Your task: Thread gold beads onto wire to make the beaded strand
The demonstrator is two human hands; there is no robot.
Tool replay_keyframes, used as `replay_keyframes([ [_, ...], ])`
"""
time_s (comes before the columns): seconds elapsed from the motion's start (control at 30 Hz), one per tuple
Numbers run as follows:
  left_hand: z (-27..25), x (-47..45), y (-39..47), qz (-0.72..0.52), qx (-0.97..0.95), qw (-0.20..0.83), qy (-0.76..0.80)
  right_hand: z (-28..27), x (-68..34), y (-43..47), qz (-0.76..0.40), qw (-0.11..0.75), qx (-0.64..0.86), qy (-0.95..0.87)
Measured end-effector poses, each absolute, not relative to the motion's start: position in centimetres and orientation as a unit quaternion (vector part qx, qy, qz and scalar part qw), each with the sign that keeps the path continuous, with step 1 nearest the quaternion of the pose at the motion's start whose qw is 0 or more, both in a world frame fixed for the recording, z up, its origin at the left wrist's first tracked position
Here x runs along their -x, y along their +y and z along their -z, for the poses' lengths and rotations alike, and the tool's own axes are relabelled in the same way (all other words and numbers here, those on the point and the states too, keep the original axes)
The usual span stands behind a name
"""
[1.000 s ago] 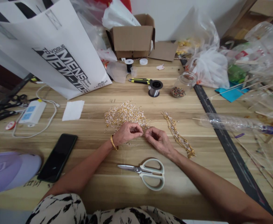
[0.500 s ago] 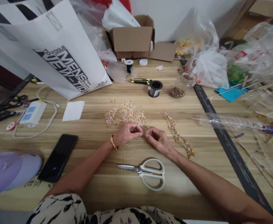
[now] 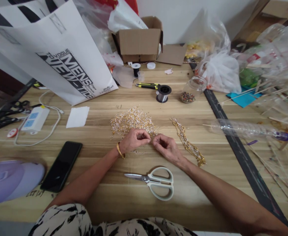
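My left hand (image 3: 135, 141) is pinched, thumb against fingertips, at the near edge of a pile of small gold and silvery pieces (image 3: 131, 120). Facing it, my right hand (image 3: 166, 146) is pinched too, its fingertips a short gap away. Whatever sits between the fingertips is too small to name. Beneath my left hand a thin silvery chain (image 3: 140, 152) shows in part on the table. Gold beaded strands (image 3: 187, 142) lie to the right of my right hand. Closer to me are scissors (image 3: 156, 182) with pale handles, blades pointing left.
Beyond the pile stand a wire spool (image 3: 163, 94), a yellow-black cutter (image 3: 147, 86) and a jar of beads (image 3: 191, 91). A phone (image 3: 61, 166), a purple object (image 3: 13, 182) and a power strip (image 3: 35, 119) lie left. A white bag (image 3: 70, 59) leans at back left.
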State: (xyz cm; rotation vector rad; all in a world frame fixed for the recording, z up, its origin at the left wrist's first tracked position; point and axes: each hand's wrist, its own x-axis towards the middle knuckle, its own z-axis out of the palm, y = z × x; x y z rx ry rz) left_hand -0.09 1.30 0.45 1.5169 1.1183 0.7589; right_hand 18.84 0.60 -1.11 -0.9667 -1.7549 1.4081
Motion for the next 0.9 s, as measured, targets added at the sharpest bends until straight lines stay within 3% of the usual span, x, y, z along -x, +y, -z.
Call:
replay_keyframes([
  [0.9, -0.43, 0.12, 1.31, -0.319, -0.634, 0.523, 0.472, 1.36, -18.85, 0.65, -0.535, 0.343, 0.368, -0.679],
])
